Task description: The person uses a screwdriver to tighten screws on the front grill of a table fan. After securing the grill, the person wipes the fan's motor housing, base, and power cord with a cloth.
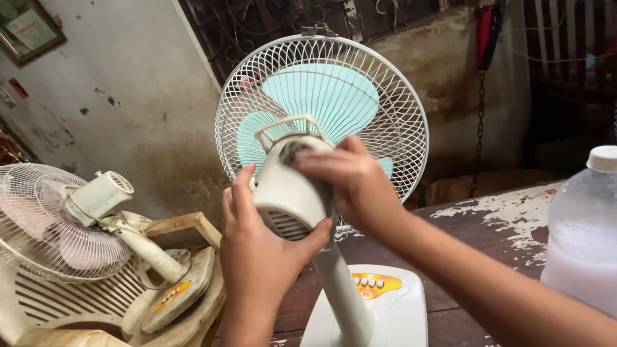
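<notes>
Stands upright on the worn wooden table (488,231), near its left edge: a white desk fan (334,283), facing away, rear grille (392,109) and pale blue blades (321,96) toward the wall. Off the table to the left, lies tipped on a plastic chair (45,302): a second fan (64,225). At the right edge, well apart from the work, stands a capped bottle of milky liquid (581,244).

Worth steadying the base (398,315) first, since nothing but its own weight holds it down. Better to push along the neck than sideways, so as not to tip the stand.

Behind the grille, the motor housing (286,196). Clamped around its vented rear, the left hand (257,257), thumb beneath, fingers up the left side. Closed over its top and right flank, the right hand (353,183), fingertips pressing on a dark patch; cannot tell whether cloth or grime.

Keep the left hand firm as the brace and work with the right in short strokes. Keep the fingers off the grille wires and the vent slots.
</notes>
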